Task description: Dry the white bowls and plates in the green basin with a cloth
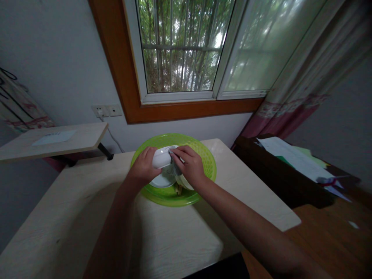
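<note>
Left hand (143, 166) grips a white bowl (161, 158), tilted, over a green basket (209, 159) on the tabletop (235, 178). Right hand (190, 164) at the bowl's edge, fingers bunched; cannot tell what it grips. White dish (163, 181) lies inside basket.

the middle of the green basket (209, 161) is blocked from above by the left hand (142, 166), the right hand (191, 164) and the white dish (162, 158) held between them; below, room is taken up by a second white dish (164, 180). the near approach is crossed by both forearms. passage is left over the table (252, 186) right of the basket. farther left, low reach is hindered by the raised shelf (87, 137); behind, by the wall (186, 121).
</note>
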Motion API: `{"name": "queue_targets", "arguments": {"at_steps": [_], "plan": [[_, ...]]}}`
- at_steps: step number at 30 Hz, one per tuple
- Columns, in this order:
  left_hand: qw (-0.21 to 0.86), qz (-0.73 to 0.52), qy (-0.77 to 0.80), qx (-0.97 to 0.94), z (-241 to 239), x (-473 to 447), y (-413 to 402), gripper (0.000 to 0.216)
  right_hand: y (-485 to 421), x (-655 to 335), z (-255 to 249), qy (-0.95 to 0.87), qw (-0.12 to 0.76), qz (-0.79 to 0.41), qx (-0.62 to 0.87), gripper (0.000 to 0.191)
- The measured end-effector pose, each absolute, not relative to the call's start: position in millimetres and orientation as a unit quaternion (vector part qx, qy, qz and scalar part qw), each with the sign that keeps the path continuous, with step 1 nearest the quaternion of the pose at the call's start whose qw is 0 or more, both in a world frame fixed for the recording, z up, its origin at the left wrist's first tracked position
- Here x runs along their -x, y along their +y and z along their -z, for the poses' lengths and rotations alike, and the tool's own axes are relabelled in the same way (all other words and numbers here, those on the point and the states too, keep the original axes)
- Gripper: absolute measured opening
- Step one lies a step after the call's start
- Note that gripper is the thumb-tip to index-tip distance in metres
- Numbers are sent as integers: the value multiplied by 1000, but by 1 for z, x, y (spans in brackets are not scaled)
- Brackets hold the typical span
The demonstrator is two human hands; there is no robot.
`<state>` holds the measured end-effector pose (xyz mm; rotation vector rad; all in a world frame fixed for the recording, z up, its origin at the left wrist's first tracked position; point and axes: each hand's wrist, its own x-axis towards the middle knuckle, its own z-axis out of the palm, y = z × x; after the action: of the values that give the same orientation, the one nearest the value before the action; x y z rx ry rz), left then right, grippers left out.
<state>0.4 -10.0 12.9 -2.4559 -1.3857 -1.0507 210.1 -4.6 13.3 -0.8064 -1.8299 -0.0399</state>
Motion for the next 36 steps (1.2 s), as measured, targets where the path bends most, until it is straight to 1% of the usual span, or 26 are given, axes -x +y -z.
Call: {"name": "queue_targets", "arguments": {"at_steps": [15, 20, 26, 32, 36], "plan": [[66, 351, -457, 815, -14, -1, -10, 48, -3, -210, -13, -772, 540, 16, 336, 22], [47, 353, -464, 811, -15, -2, -11, 50, -2, -210, -13, -772, 538, 18, 337, 21], [53, 369, -472, 799, -13, 0, -10, 50, -6, -209, -14, -774, 536, 13, 336, 19], [41, 384, -476, 790, -12, 4, -8, 55, -6, -208, -13, -779, 538, 23, 321, 21], [6, 385, -495, 778, -15, 3, -10, 54, -6, -208, -12, -786, 528, 35, 321, 23]]}}
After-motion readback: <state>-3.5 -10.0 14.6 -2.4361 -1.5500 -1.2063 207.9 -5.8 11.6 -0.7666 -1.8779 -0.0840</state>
